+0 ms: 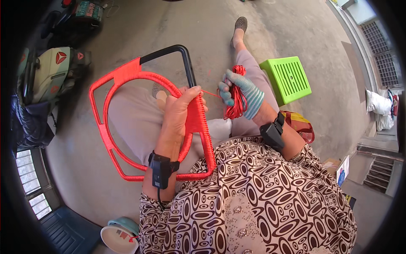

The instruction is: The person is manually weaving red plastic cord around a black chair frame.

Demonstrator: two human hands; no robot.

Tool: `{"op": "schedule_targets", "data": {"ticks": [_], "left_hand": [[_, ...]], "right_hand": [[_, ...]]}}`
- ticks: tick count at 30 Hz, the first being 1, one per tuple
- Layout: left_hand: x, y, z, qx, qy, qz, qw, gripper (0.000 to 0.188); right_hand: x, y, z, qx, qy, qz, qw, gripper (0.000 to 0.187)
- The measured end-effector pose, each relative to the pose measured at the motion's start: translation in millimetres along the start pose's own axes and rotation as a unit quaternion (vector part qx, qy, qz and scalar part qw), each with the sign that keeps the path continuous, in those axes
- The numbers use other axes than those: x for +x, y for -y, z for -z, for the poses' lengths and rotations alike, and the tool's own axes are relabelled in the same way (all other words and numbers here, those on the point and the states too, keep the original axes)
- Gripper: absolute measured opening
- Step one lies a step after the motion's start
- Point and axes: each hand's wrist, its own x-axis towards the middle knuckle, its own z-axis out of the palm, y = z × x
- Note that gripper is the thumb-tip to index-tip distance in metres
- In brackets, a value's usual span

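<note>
A rounded metal frame point(208, 154) with a ring point(111, 91) inside it rests over my lap, tilted. Red cord is wound tightly round most of the frame and ring; one top corner shows bare black tube point(186, 63). My bare left hand point(182, 106) closes round the frame's right side, thumb at the border between wrapping and bare tube. In my right hand point(245, 91), which wears a blue-grey striped glove, sits a bundle of red cord point(236, 109). A thin strand stretches from this bundle to the frame beside my left thumb.
A bright green plastic stool point(289, 78) stands right of my leg, with a red and yellow bag point(299, 125) nearer. Scooters point(53, 72) are parked at left. Basins point(118, 238) and a dark blue slatted seat point(67, 230) lie at lower left. White sacks point(377, 103) sit far right.
</note>
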Motion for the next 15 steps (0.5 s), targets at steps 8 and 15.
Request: {"op": "schedule_targets", "data": {"ticks": [8, 15], "left_hand": [[2, -2, 0, 0.046, -0.007, -0.015, 0.999, 0.029], [-4, -1, -3, -0.085, 0.018, -0.028, 0.996, 0.048]], "right_hand": [[-32, 24, -8, -0.173, -0.174, 0.003, 0.969, 0.033], [-67, 87, 70, -0.210, -0.380, 0.049, 0.900, 0.034]]}}
